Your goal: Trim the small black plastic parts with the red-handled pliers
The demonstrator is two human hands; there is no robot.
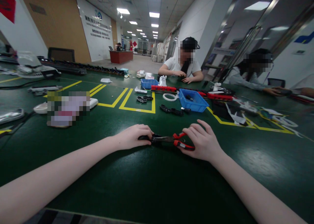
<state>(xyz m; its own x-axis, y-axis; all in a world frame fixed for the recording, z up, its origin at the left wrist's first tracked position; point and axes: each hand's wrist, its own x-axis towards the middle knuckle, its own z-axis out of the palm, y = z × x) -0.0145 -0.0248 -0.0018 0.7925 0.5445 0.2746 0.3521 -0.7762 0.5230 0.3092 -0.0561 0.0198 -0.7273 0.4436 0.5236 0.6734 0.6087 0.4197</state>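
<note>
My right hand (pixel 201 140) is closed around the red and black handles of a pair of pliers (pixel 171 140) that lies low over the green table (pixel 152 181). The jaws point left toward my left hand (pixel 133 136), which is closed in a pinch on a small black part (pixel 144 138) at the jaw tips. Both hands rest on the tabletop near its middle, close to me.
A blue bin (pixel 193 100), loose black clips (pixel 171 110), a white tape roll (pixel 169 97) and a red strip (pixel 164 88) lie beyond my hands inside yellow floor-tape lines. Two people sit across the table at the far right. Cables and white devices lie at left.
</note>
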